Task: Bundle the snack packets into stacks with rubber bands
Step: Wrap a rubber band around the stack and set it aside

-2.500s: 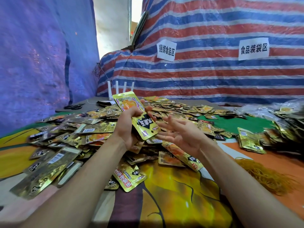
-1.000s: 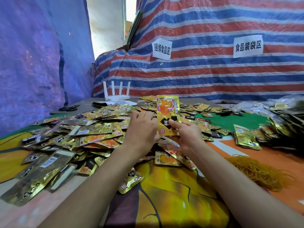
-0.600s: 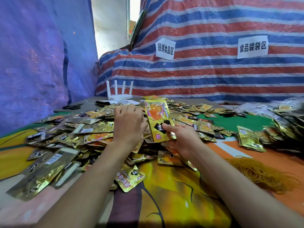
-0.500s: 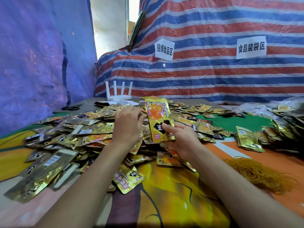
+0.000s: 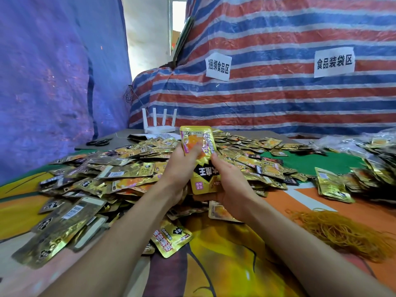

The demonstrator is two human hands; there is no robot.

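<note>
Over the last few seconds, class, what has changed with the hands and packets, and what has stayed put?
The packet passed from the left hand to the right hand, which was open and now grips its lower end. The left hand dipped to the pile, then returned and now pinches the packet's top. The rubber bands and router stayed put.

A white router with four upright antennas stands at eleven o'clock on the tabletop, with black scissors at ten o'clock. Behind hangs a red, white and blue striped tarp bearing two paper signs; a blue tarp fills nine o'clock.
</note>
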